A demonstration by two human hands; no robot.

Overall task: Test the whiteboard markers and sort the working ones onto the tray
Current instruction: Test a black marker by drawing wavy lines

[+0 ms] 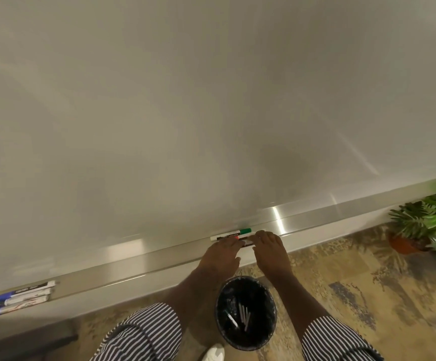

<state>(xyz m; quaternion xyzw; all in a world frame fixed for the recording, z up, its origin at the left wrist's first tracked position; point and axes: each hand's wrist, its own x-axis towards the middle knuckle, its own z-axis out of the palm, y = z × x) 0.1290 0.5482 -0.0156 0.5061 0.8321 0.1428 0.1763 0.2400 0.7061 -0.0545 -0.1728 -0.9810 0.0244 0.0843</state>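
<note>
On the long aluminium ledge tray [133, 269] along the foot of the white glossy whiteboard [185, 100], both hands meet over a small cluster of markers. The left hand [222, 252] and right hand [270, 246] each pinch one end of a dark-barrelled marker [245, 242] held level just above the tray; the grip on each side is narrow, fingertips closed on the barrel. Behind it lies a white-barrelled marker with a green cap [231, 233], and a spot of red shows between the two. A separate group of blue-capped markers [16, 299] rests at the tray's far left.

Handling: a marker of this kind is judged light, rigid and smooth, liable to roll. Hold the barrel mid-length and pull the cap straight along the axis.

Visibility: the fingers hide the held marker's ends, so its cap and colour cannot be confirmed. The label print is unreadable. Below, a round black bin with a dark liner [245, 312] contains several thin sticks, probably discarded markers, indistinct.
</note>
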